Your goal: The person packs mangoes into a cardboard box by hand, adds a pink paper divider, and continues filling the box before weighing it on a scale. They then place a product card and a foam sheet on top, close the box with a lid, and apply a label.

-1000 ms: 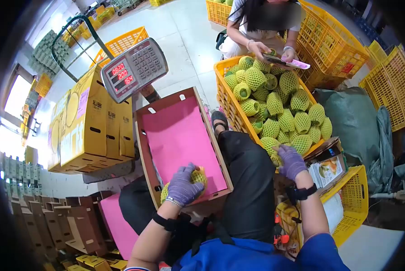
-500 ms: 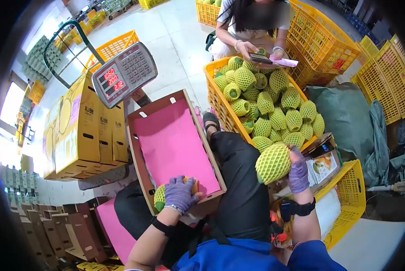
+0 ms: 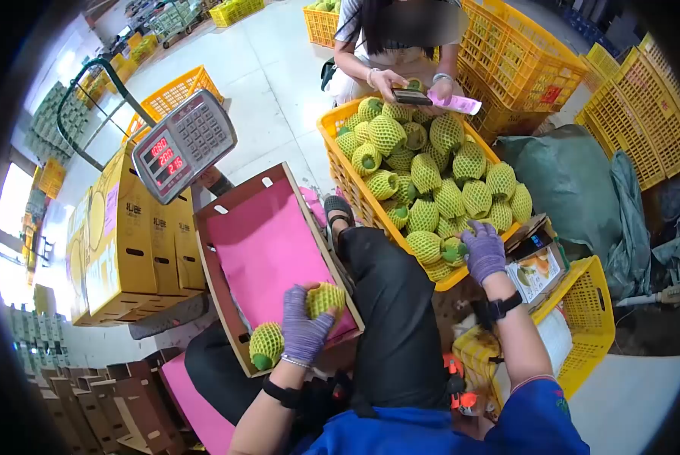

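My left hand point(image 3: 307, 326), in a purple knit glove, is closed around a netted fruit point(image 3: 325, 299) over the near end of a cardboard box point(image 3: 207, 262) lined with pink paper point(image 3: 268, 235). Another netted fruit point(image 3: 266, 346), its green tip showing, lies in the box's near-left corner, beside that hand. My right hand point(image 3: 485, 252), gloved alike, is at the near edge of a yellow crate point(image 3: 340, 163) filled with fruits in yellow-green foam nets. Its fingers are apart, against or just beside a green-ended fruit point(image 3: 454, 251); contact is hard to tell.
A lit scale display point(image 3: 184, 145) stands beyond the box, near stacked yellow cartons point(image 3: 131, 235). Across the crate a person point(image 3: 404, 64) holds a phone and a pink item. More yellow crates point(image 3: 526, 57) and a green sack point(image 3: 564, 189) are at right.
My right hand has gone from holding up a netted fruit to the crate's near edge, without that fruit raised in it. My left hand has risen slightly, uncovering the corner fruit.
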The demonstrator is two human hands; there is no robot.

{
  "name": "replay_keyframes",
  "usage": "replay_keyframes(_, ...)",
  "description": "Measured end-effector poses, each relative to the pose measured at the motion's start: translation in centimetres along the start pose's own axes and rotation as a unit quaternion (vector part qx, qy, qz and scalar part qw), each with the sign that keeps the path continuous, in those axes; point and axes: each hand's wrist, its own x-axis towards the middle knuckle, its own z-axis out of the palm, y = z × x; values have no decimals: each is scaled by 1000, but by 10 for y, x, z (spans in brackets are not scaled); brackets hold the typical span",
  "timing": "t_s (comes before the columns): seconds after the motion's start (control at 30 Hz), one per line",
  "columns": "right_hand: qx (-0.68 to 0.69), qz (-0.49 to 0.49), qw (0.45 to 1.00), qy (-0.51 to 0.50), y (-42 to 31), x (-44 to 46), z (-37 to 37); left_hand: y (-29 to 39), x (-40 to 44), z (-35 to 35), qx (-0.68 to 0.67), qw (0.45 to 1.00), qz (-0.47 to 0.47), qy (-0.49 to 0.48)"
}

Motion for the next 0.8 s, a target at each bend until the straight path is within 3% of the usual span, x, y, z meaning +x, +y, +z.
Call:
replay_keyframes(0.03,0,0,1000,2,8,12,10,2,1,3,-1,1000,2,1)
replay_keyframes(0.1,-106,-44,989,-88,20,27,22,9,1,12,196,979,-6,-49)
replay_keyframes(0.13,-132,-53,983,-116,19,28,13,13,1,14,225,971,-42,-74)
replay_keyframes(0.27,-142,-100,976,-133,36,42,12,15,1,23,363,916,-63,-156)
replay_keyframes(0.43,-148,-123,975,-113,60,63,19,14,12,22,412,877,-16,-246)
replay_keyframes(0.5,-157,-157,963,-153,53,57,-11,5,11,10,306,903,-17,-301)
replay_keyframes(0.57,-111,-154,974,-127,58,51,-15,8,10,-1,286,910,-3,-299)
replay_keyframes(0.67,203,-69,969,-125,58,26,-37,28,6,-19,249,951,51,-176)
replay_keyframes(0.7,200,-74,969,-127,54,19,-39,40,9,-23,248,952,47,-172)
replay_keyframes(0.77,483,-185,854,-47,40,-4,-46,69,16,-26,69,977,51,-195)
replay_keyframes(0.8,468,-183,864,-44,29,-17,-58,84,17,-23,54,977,117,-170)
